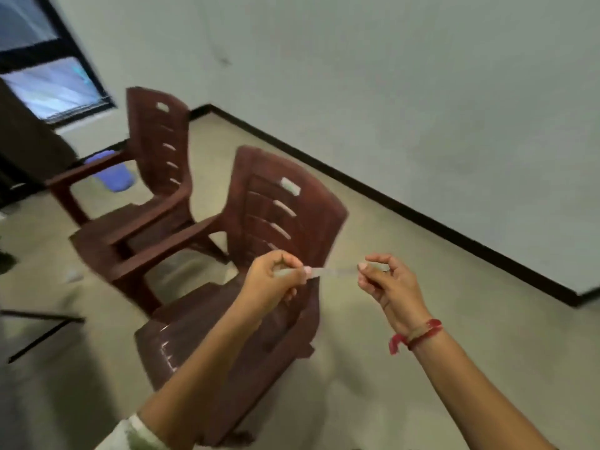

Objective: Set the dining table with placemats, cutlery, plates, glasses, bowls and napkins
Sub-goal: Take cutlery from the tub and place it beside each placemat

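Now left hand (272,281), right hand (386,282) hold blurred thin item (334,272) over chair (276,203).

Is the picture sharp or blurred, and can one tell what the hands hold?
Head view: motion blur smears both brown chairs and the window; the frame is tilted. The left hand and right hand pinch a thin pale item, too blurred to identify.

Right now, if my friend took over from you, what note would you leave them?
Left hand grips one end of a thin pale piece, maybe cutlery, too blurred to name.
Right hand pinches the other end.
Both hover above a brown chair.
No placemats, plates, glasses, bowls or napkins in view.
Nothing seen set; likely the whole table is left.
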A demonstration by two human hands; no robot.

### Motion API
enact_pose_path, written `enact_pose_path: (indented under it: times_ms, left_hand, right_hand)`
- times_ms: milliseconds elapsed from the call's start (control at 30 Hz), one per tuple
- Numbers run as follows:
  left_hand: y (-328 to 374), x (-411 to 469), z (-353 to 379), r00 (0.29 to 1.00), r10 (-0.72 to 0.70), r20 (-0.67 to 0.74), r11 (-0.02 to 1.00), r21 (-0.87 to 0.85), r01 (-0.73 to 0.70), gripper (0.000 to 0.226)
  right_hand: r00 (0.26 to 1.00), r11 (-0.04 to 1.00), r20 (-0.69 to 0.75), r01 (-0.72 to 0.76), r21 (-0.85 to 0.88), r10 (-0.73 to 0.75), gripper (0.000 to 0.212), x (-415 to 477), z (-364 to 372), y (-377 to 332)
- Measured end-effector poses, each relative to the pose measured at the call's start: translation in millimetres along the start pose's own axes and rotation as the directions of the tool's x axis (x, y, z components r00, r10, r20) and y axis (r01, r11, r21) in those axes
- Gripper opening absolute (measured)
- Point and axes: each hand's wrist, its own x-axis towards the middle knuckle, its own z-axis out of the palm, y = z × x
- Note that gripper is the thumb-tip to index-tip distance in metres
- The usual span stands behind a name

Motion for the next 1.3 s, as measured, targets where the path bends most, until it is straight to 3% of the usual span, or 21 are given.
enact_pose_path:
  times_ms: [167,400,600,767,867,933,967,1033,1067,1133,1167,1233,1300]
  left_hand:
    - [39,76,88,0.996,0.076,-0.049,0.997,-0.002,-0.076,0.016]
    - [95,200,102,0.967,0.193,-0.164,0.978,-0.052,-0.204,0.009]
    - [142,355,74,0.955,0.172,-0.241,0.985,0.052,-0.164,0.003]
    - [181,438,33,0.891,0.174,-0.420,0.984,0.110,-0.140,0.002]
    - [184,478,9,0.881,0.139,-0.453,0.988,0.129,-0.089,0.003]
    - [182,514,-18,0.844,0.096,-0.528,0.992,0.125,-0.035,0.005]
    - [180,514,-21,0.847,0.076,-0.525,0.993,0.116,-0.017,0.006]
    - [182,549,-43,0.784,0.049,-0.619,0.995,0.099,0.016,0.009]
    - [183,550,-47,0.790,0.040,-0.612,0.995,0.096,0.024,0.011]
    - [187,575,-60,0.705,-0.020,-0.709,0.997,0.037,0.065,0.014]
    - [185,577,-58,0.711,-0.035,-0.702,0.998,0.018,0.066,0.016]
    - [192,604,-76,0.616,-0.062,-0.786,0.996,-0.010,0.087,0.024]
    - [199,623,-92,0.551,-0.056,-0.833,0.997,-0.015,0.080,0.030]
  right_hand:
    - [0.999,0.999,-0.048,-0.021,-0.050,0.018,0.007,66,-63,-48]
    - [0.988,0.973,0.157,0.029,-0.229,0.008,0.023,189,-55,-106]
    - [0.936,0.877,0.307,0.288,-0.384,-0.173,0.030,330,3,-150]
    - [0.828,0.802,0.538,0.424,-0.420,-0.156,0.030,428,71,-179]
    - [0.766,0.818,0.640,0.403,-0.411,-0.056,0.033,478,99,-178]
    - [0.675,0.833,0.737,0.381,-0.400,0.045,0.033,529,133,-176]
    - [0.675,0.827,0.736,0.388,-0.407,0.046,0.033,532,136,-175]
    - [0.571,0.781,0.820,0.497,-0.378,0.034,0.037,592,175,-177]
    - [0.576,0.752,0.817,0.546,-0.369,-0.017,0.043,601,180,-178]
    - [0.458,0.689,0.889,0.642,-0.337,0.008,0.055,657,219,-188]
    - [0.459,0.651,0.888,0.679,-0.340,-0.014,0.058,662,218,-191]
    - [0.359,0.654,0.932,0.694,-0.303,0.051,0.054,707,263,-194]
    - [0.326,0.642,0.944,0.713,-0.282,0.053,0.048,728,297,-197]
